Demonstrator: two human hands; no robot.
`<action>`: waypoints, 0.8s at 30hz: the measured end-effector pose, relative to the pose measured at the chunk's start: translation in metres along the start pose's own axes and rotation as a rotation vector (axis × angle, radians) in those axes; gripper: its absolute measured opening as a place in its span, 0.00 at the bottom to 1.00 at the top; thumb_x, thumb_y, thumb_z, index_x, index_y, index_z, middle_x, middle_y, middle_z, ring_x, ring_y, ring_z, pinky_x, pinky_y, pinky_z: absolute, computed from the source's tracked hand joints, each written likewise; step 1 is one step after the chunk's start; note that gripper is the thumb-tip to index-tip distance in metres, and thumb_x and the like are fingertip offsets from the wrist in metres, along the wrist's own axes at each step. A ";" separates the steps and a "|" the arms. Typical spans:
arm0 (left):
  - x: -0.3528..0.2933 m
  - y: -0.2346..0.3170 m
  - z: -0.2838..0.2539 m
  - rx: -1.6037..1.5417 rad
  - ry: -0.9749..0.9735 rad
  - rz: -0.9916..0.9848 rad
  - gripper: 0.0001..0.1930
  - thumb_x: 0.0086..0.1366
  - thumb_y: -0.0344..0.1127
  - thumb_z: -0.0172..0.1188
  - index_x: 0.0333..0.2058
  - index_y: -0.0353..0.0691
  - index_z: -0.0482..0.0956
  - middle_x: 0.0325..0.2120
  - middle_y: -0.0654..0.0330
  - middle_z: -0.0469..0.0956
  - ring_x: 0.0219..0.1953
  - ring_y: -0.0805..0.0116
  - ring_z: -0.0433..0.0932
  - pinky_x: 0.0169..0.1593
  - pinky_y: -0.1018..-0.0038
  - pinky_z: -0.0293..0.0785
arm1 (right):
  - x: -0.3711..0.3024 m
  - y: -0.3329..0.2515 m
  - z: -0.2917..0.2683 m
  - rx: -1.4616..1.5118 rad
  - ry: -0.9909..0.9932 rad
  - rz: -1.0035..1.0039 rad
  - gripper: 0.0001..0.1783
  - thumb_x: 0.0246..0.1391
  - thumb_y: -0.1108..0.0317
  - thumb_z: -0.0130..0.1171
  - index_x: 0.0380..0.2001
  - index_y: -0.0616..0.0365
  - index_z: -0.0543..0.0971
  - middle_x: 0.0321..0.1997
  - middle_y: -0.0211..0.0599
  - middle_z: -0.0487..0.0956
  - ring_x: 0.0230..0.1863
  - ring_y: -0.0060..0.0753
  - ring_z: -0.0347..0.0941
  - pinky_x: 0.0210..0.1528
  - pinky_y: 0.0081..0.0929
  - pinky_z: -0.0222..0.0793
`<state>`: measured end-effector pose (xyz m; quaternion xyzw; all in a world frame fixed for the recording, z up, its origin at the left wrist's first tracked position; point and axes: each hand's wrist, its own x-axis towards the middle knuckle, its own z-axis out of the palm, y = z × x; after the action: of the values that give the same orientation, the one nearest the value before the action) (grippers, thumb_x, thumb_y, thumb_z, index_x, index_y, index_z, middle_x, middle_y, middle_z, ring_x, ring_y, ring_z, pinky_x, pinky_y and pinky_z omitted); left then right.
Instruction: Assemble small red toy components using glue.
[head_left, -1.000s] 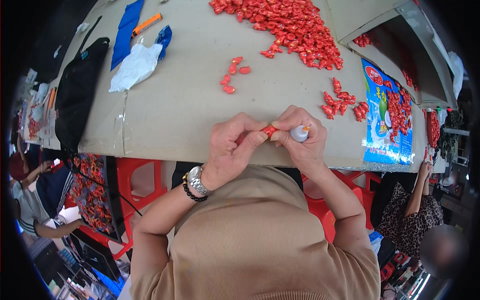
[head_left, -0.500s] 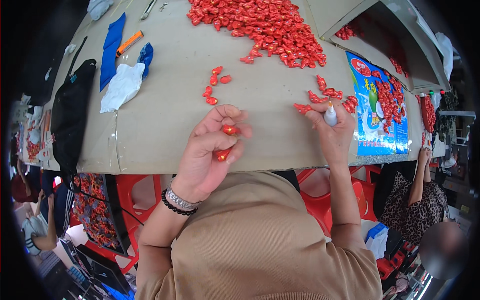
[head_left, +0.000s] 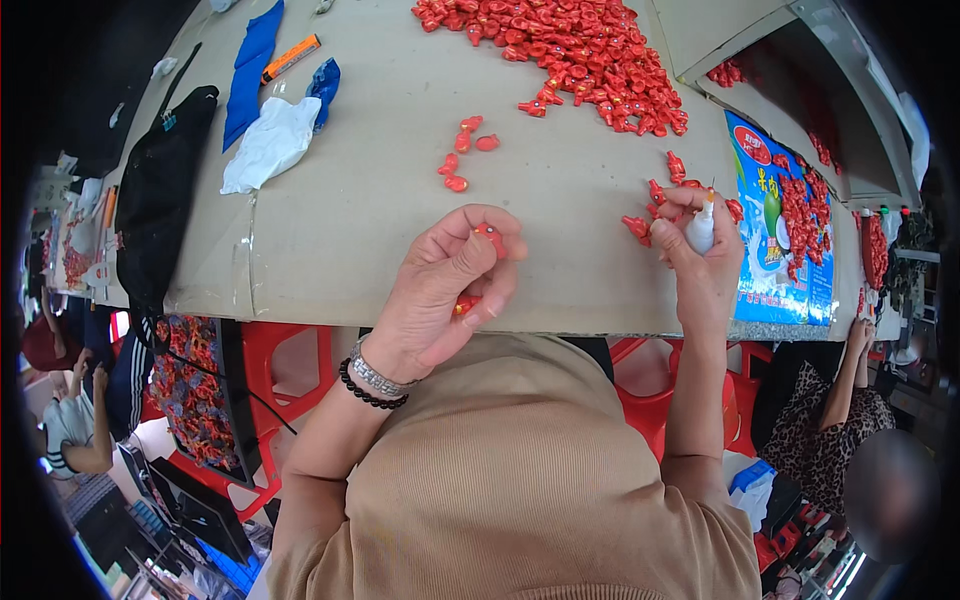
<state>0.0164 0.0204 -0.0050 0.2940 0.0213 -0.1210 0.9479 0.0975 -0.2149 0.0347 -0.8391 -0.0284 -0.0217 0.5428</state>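
Note:
My left hand (head_left: 440, 285) is closed, pinching a small red figurine (head_left: 491, 238) between thumb and forefinger. A second red piece (head_left: 466, 303) shows lower down, tucked among its curled fingers. My right hand (head_left: 708, 275) grips a small white squeeze bottle (head_left: 701, 230) with an orange collar and a thin needle tip pointing up. The needle stands apart from the left hand's pieces. Several loose red figurines (head_left: 636, 229) lie just beyond and beside the right hand. A short row of similar red pieces (head_left: 456, 184) lies on the table beyond the left hand.
A large heap of red figurines (head_left: 600, 70) covers the far middle of the table (head_left: 350, 240). More lie on a blue printed sheet (head_left: 750, 260) at right, beside an open box (head_left: 790, 80). At left are a black bag (head_left: 160, 200), white plastic (head_left: 270, 145) and an orange box (head_left: 291, 58).
The view has shifted, so the tabletop things appear farther right. In my left hand the pinched figurine sits turned, with a dark dot showing. The right hand still holds the bottle.

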 end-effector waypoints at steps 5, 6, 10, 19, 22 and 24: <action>-0.002 0.001 0.011 -0.088 0.049 0.012 0.24 0.68 0.41 0.53 0.60 0.39 0.63 0.32 0.64 0.74 0.20 0.79 0.66 0.19 0.84 0.57 | -0.010 -0.013 0.013 0.271 -0.293 -0.014 0.24 0.46 0.84 0.53 0.48 0.56 0.67 0.46 0.30 0.71 0.41 0.19 0.66 0.42 0.18 0.65; -0.003 0.002 0.012 -0.087 0.051 0.014 0.24 0.68 0.41 0.53 0.60 0.39 0.63 0.32 0.64 0.74 0.20 0.79 0.66 0.19 0.84 0.57 | -0.012 -0.018 0.016 0.301 -0.351 -0.002 0.23 0.47 0.84 0.52 0.48 0.57 0.66 0.48 0.32 0.69 0.43 0.20 0.66 0.44 0.20 0.65; -0.005 0.003 0.006 -0.135 0.018 0.016 0.20 0.68 0.41 0.53 0.55 0.40 0.67 0.31 0.64 0.73 0.19 0.79 0.64 0.18 0.83 0.56 | -0.011 -0.018 0.023 0.019 -0.416 -0.324 0.21 0.51 0.76 0.59 0.49 0.61 0.69 0.49 0.38 0.67 0.37 0.24 0.73 0.39 0.18 0.67; -0.006 -0.002 -0.002 -0.117 0.116 0.012 0.12 0.67 0.43 0.55 0.43 0.42 0.73 0.30 0.65 0.75 0.20 0.80 0.64 0.18 0.84 0.55 | -0.024 -0.028 0.032 0.230 -0.180 -0.394 0.18 0.36 0.80 0.70 0.34 0.65 0.77 0.36 0.40 0.78 0.35 0.30 0.76 0.38 0.20 0.71; -0.007 -0.003 -0.002 -0.134 0.122 0.007 0.11 0.68 0.43 0.53 0.41 0.43 0.72 0.30 0.66 0.74 0.20 0.80 0.63 0.18 0.84 0.55 | -0.024 -0.025 0.030 0.101 -0.175 -0.564 0.17 0.35 0.80 0.71 0.32 0.65 0.77 0.37 0.43 0.81 0.36 0.32 0.78 0.37 0.23 0.73; -0.007 -0.004 -0.003 -0.145 0.106 0.001 0.10 0.69 0.43 0.51 0.40 0.43 0.70 0.30 0.65 0.72 0.20 0.79 0.62 0.17 0.85 0.54 | -0.024 -0.026 0.031 0.089 -0.164 -0.600 0.16 0.35 0.80 0.71 0.31 0.65 0.77 0.37 0.44 0.81 0.36 0.33 0.78 0.35 0.24 0.74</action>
<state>0.0087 0.0206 -0.0084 0.2307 0.0798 -0.1029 0.9643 0.0718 -0.1766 0.0444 -0.7677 -0.3193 -0.1116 0.5442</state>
